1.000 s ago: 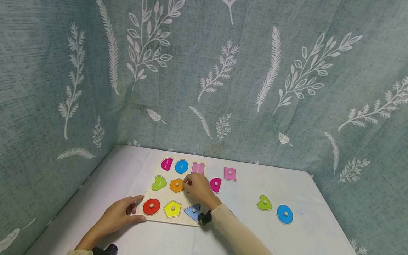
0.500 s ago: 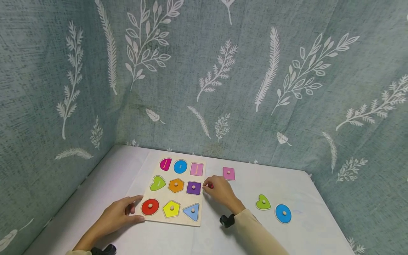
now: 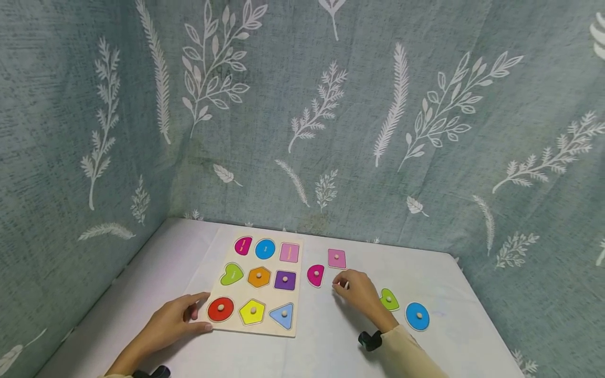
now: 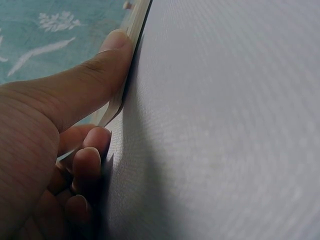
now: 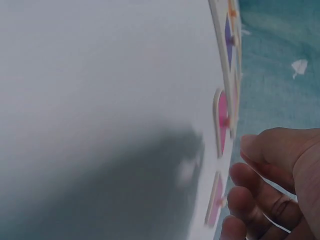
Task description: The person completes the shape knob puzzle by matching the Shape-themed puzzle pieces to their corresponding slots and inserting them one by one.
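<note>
My left hand (image 3: 172, 319) holds the near left corner of a wooden knob puzzle board (image 3: 236, 326); in the left wrist view its thumb (image 4: 107, 65) presses the board's edge. Seated in the board are a red circle (image 3: 227, 315), yellow pentagon (image 3: 246, 313), blue triangle (image 3: 279, 315), orange hexagon (image 3: 255, 281) and purple square (image 3: 279, 285). My right hand (image 3: 361, 294), loosely curled and holding nothing, hovers right of the board. Nearest it lie a magenta half-round piece (image 3: 313, 280), a pink rectangle piece (image 3: 333, 264) and a partly covered green heart piece (image 3: 386, 303).
A blue oval piece (image 3: 414, 321) lies farther right on the white tablecloth (image 3: 331, 352). Vacant recesses on the board include the green heart recess (image 3: 231, 274), blue oval recess (image 3: 265, 249) and pink rectangle recess (image 3: 289, 252). A patterned curtain (image 3: 264, 131) stands behind the table.
My right hand has moved from over the board's orange hexagon and purple square off to the right, uncovering the purple square and then the magenta half-round piece. The left hand stays at the corner.
</note>
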Demonstrator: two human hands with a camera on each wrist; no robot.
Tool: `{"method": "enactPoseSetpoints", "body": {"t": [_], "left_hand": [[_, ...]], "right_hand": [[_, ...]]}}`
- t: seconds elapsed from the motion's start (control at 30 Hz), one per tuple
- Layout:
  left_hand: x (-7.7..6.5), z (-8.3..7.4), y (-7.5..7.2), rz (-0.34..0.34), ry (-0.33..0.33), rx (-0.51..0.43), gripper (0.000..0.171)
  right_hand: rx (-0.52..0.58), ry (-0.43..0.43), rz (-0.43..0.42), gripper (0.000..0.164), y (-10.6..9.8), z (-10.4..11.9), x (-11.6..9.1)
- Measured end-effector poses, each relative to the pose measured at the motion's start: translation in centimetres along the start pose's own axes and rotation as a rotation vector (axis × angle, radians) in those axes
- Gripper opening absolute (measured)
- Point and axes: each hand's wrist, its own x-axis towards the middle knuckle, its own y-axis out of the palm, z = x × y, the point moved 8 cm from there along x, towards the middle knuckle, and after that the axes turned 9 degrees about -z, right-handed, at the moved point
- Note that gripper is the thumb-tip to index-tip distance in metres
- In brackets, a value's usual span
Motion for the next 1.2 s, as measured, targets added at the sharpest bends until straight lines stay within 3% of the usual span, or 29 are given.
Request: {"method": "enactPoseSetpoints", "body": {"t": [0.5, 1.2], "left_hand": [[-0.2, 0.2, 0.1, -0.001, 0.000, 0.001, 0.088], [-0.1, 0.0, -0.1, 0.006, -0.023, -0.006, 0.087]], "right_hand": [[-0.024, 0.195, -0.033, 0.008, -2.9, -6.3, -4.0], [-0.045, 0.340, -0.099, 0.012, -6.2, -10.6, -6.3]]}}
